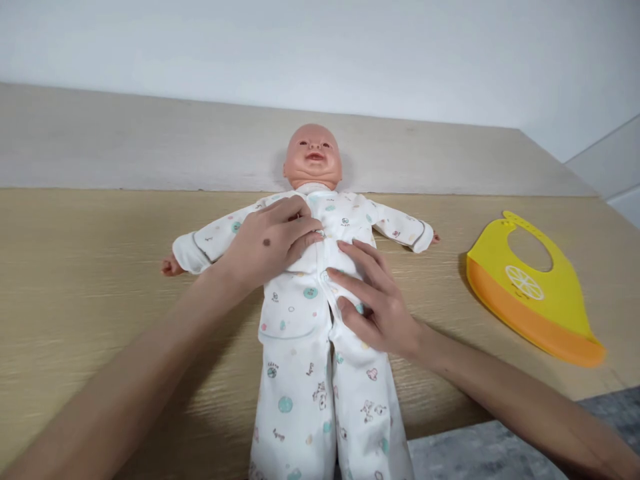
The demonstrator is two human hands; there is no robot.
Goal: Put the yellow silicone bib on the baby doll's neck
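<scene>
A baby doll lies on its back on a light wooden table, arms spread, dressed in a white printed shirt and matching trousers. My left hand rests on the doll's chest, fingers bent and pressing the shirt front near its centre seam. My right hand lies on the doll's belly on the right side of the shirt, fingers stretched flat and slightly apart. The doll's legs hang past the table's front edge.
A yellow silicone bib with an orange pocket lies on the table to the right of the doll. A pale wall stands behind the table. Grey floor shows below the front edge at the lower right.
</scene>
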